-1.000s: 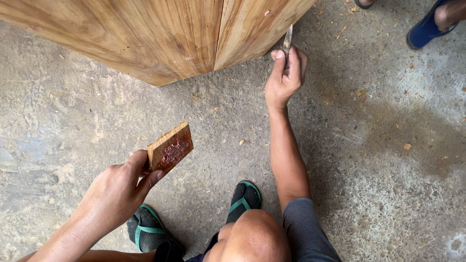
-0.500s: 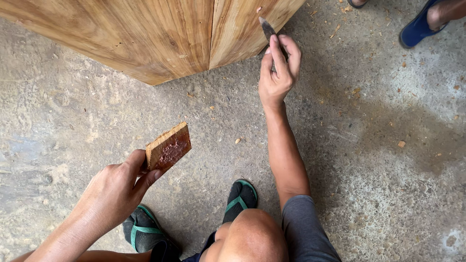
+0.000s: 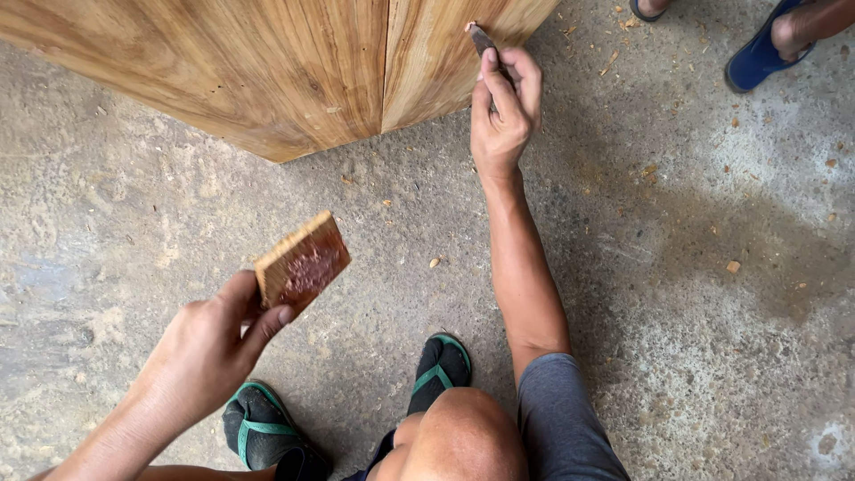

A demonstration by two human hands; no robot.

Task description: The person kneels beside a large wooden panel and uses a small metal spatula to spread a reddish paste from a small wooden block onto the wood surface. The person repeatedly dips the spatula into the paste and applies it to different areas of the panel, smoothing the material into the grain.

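**Wood block and blade at work on a teak-coloured panel**

Wood block (image 3: 303, 263), small and flat with a reddish-brown smear on its upper face, sits nearest the viewer, raised above the concrete floor (image 3: 695, 294). The left hand (image 3: 209, 343) pinches its lower edge, thumb on one side and fingers curled behind, the grip pressed together on the block.

Below it, the person's bent knee (image 3: 463, 441) and two feet in dark sandals with green straps (image 3: 436, 370) show that they are crouching.

Further off, the right arm stretches forward. The right hand (image 3: 503, 111) closes its grip around a narrow, dark blade-like tool (image 3: 483, 40), index finger laid along the shaft, fingers pressed tight. The tool's tip touches the edge of a large wooden panel (image 3: 294, 62) of warm, striped grain, close to a seam between two boards.

Working that edge well seems to call for a shallow tool angle, the index finger steering, and light pressure following the grain so the tip does not dig in.

Farthest away, another person's foot in a blue sandal (image 3: 766, 49) stands on the floor, among scattered wood chips (image 3: 732, 266).
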